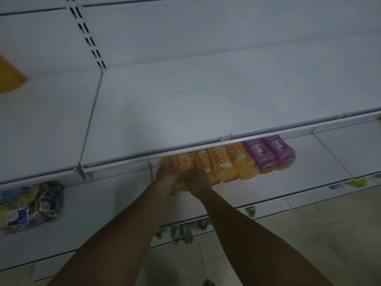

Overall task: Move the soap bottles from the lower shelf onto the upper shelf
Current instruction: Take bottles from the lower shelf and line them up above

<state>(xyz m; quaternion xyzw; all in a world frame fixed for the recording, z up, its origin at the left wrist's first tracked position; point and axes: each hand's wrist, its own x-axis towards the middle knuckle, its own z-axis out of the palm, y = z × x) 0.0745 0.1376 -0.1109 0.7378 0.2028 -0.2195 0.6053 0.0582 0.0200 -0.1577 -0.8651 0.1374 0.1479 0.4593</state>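
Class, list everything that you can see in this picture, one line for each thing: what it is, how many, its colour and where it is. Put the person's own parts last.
upper shelf: one, white, across the middle
lower shelf: one, white, below it
yellow bottles: at least four, stacked, on the lower shelf
purple bottles: two, right end of that row
packets: one bundle, blue, green and white, lower shelf, left
orange thing: one, left edge, cut off
green-capped items: several, blurred, lowest shelf
floor: pale tiles, bottom right
left hand: grips the left end of the yellow bottles
right hand: on the yellow bottles, grip unclear
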